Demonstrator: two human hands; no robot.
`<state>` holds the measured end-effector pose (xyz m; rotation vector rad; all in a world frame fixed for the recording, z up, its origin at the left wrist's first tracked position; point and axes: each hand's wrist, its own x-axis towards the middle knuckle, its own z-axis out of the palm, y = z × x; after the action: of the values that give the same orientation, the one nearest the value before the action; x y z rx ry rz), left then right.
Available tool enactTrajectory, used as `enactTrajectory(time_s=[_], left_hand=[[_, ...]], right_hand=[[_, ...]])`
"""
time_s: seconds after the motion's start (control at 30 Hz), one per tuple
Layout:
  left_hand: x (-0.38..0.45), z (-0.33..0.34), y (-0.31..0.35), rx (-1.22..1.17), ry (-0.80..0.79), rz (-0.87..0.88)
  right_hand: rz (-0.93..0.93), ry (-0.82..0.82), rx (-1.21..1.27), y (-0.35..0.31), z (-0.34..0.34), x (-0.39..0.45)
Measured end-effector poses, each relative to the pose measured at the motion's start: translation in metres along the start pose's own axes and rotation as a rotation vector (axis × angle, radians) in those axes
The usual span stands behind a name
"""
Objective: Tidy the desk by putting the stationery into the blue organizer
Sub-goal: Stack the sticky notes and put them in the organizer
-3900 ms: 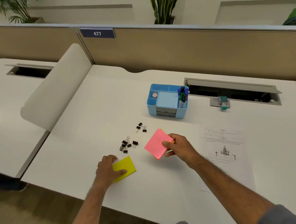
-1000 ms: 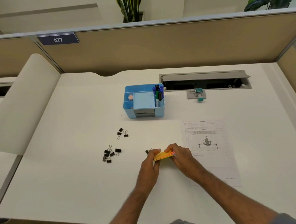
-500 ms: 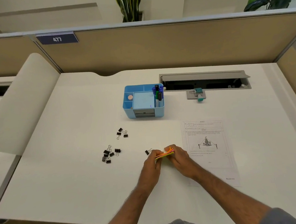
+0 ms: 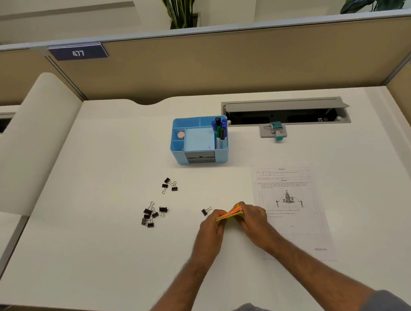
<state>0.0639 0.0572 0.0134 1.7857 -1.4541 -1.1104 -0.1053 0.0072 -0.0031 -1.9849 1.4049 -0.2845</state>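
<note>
A stack of pink, orange and yellow sticky notes (image 4: 229, 214) is held edge-on between both hands just above the desk. My left hand (image 4: 212, 227) grips its left side and my right hand (image 4: 251, 218) grips its right side. The blue organizer (image 4: 175, 148) stands farther back at the desk's middle, with markers (image 4: 220, 130) upright in its right compartment, a light blue pad in the middle and a small round pink item at the left. Several black binder clips (image 4: 151, 215) lie loose to the left, three more (image 4: 169, 184) nearer the organizer, and a single clip (image 4: 206, 211) lies beside my left hand.
A printed sheet of paper (image 4: 292, 210) lies to the right, partly under my right forearm. Behind it is an open cable tray (image 4: 286, 113) with a teal and grey gadget (image 4: 275, 129) at its edge. A beige partition closes off the back, and a curved divider (image 4: 30, 142) stands left.
Earlier each hand held its own note pad, yellow left and pink right; they are now one stack between both hands. In the last second the stack tilted slightly, right side up.
</note>
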Motion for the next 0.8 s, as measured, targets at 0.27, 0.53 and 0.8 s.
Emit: enactTrajectory(time_s=[0.27,0.53,0.8], left_hand=[[0.008,-0.016,0.012,-0.159,0.02,-0.056],[0.023,-0.028,0.052,-0.645,0.0,-0.127],[0.055,-0.04,0.057,-0.644,0.093,-0.19]], right_hand=[[0.054,-0.045,0.295,-0.006,-0.03,0.006],[0.193,-0.052,0.966,-0.029,-0.068,0.028],[0.054,0.127,0.748,-0.06,-0.117,0.069]])
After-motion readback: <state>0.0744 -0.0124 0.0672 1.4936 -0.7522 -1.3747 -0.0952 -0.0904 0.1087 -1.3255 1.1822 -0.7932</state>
